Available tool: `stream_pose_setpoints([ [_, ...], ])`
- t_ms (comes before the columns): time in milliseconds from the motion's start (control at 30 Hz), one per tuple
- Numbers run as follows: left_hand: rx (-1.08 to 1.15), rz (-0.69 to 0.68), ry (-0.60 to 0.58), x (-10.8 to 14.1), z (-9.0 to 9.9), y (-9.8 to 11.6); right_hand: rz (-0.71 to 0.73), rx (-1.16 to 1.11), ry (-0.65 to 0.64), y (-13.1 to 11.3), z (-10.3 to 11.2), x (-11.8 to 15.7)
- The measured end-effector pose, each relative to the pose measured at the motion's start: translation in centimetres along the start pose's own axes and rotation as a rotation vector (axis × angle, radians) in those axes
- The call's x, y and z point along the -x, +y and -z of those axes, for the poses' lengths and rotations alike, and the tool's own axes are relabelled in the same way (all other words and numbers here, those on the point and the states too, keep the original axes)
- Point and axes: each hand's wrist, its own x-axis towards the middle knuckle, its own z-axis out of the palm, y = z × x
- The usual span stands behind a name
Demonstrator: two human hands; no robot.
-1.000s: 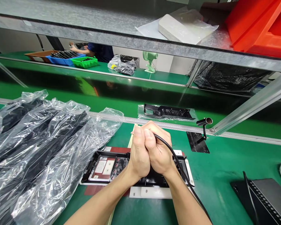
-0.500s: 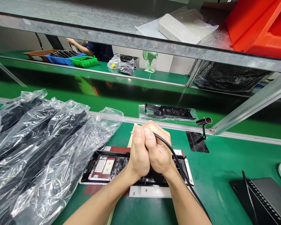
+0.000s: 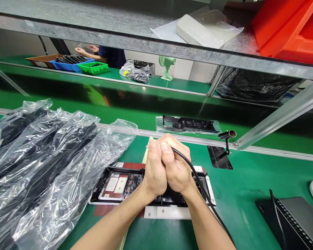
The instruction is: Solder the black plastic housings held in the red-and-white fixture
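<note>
the left hand (image 3: 155,172) and the right hand (image 3: 179,172) are clenched firmly, pressed side by side over the black frame (image 3: 174,198). the right hand grasps the cable (image 3: 195,174), which comes out near the thumbs; what the left hand encloses is hidden from me. the frame lies on the counter (image 3: 247,215), near the bags (image 3: 65,177).
</note>
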Motion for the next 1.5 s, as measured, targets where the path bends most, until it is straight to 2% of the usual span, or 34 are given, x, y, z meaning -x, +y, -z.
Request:
stream_pose_setpoints([
  [267,0.047,-0.05,-0.034,-0.29,-0.33,0.58,0.005,-0.016,-0.007,0.0,0.02,-0.05],
  [567,0.007,-0.061,-0.044,-0.26,-0.31,0.24,0.031,-0.052,0.007,0.25,-0.02,-0.07],
  [800,0.056,-0.047,-0.038,-0.27,-0.37,0.67,0.025,-0.066,0.002,0.26,0.03,0.05],
  [1200,-0.109,-0.057,-0.038,-0.26,0.06,0.28,0.02,-0.056,-0.013,0.37,0.07,0.06],
  [1500,-0.192,-0.156,0.014,-0.42,0.22,0.14,-0.016,-0.035,-0.01,0.41,0.16,0.09],
])
